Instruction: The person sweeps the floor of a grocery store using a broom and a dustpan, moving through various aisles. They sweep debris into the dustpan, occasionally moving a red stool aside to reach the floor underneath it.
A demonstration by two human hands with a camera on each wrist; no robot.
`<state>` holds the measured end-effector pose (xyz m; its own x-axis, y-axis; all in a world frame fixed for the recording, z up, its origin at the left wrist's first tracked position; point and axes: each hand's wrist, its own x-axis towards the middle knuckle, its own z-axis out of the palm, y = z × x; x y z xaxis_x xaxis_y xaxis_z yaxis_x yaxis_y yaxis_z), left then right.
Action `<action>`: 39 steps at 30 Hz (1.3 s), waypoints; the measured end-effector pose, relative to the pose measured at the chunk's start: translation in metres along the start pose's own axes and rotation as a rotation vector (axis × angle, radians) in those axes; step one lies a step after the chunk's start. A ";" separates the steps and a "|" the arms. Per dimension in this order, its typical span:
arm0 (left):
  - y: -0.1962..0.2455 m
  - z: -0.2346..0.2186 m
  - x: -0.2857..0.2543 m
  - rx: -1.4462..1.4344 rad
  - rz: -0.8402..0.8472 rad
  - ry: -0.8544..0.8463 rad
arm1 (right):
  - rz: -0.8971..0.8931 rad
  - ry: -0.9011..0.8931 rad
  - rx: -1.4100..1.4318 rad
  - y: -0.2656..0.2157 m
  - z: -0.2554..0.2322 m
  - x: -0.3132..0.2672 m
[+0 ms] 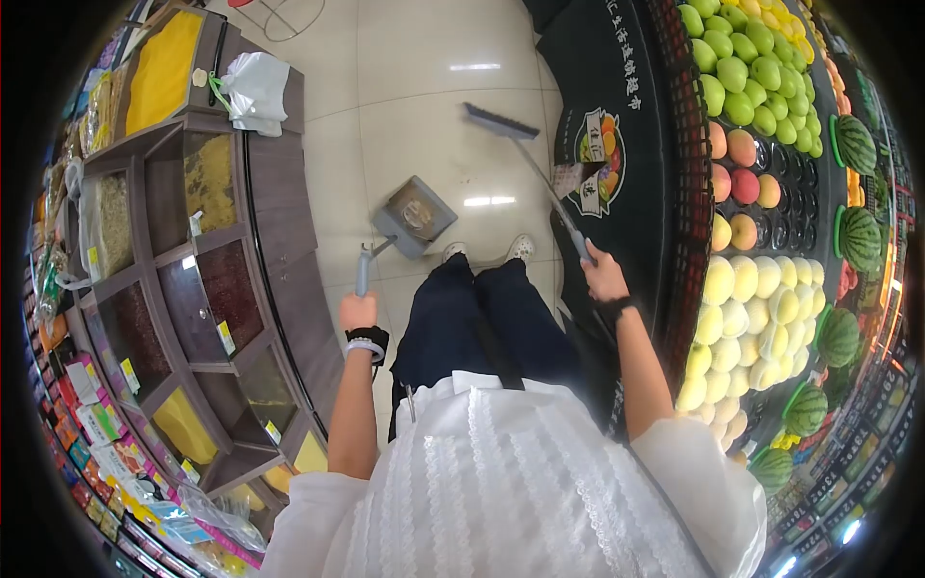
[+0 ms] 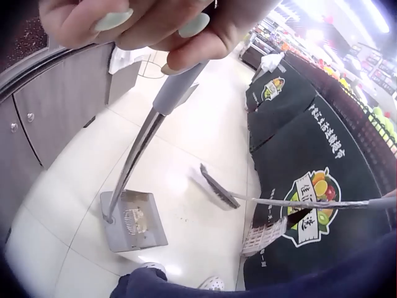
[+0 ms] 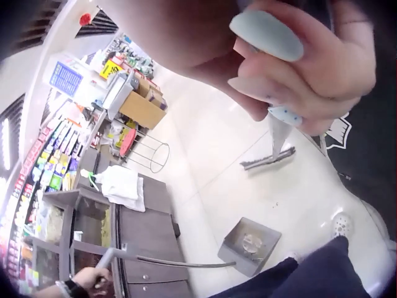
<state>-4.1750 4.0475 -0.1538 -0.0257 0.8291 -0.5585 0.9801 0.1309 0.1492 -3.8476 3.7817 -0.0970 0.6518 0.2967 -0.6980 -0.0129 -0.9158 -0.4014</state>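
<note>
My left hand grips the upright grey handle of a long-handled dustpan. The grey pan is at floor level in front of my feet, with light-coloured debris inside it. My right hand holds the broom handle, fingers curled round its grey grip in the right wrist view. The broom's dark, narrow head is at the floor, ahead and to the right of the pan. A few dark specks lie on the tiles between the broom and the dustpan.
On my left stands a wooden cabinet with dry-goods bins and a white bag on top. A black-panelled fruit stand flanks my right, with a pale woven basket at its foot. Further ahead are a wire-framed stool and cardboard boxes.
</note>
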 end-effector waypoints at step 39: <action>-0.018 0.019 0.019 -0.082 0.010 -0.057 | 0.289 -0.153 0.232 0.076 0.076 -0.058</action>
<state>-4.1899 4.0511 -0.1827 -0.0027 0.7988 -0.6016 0.9609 0.1687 0.2196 -3.9441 3.7157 -0.1316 0.4763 0.0888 -0.8748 -0.3614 -0.8872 -0.2868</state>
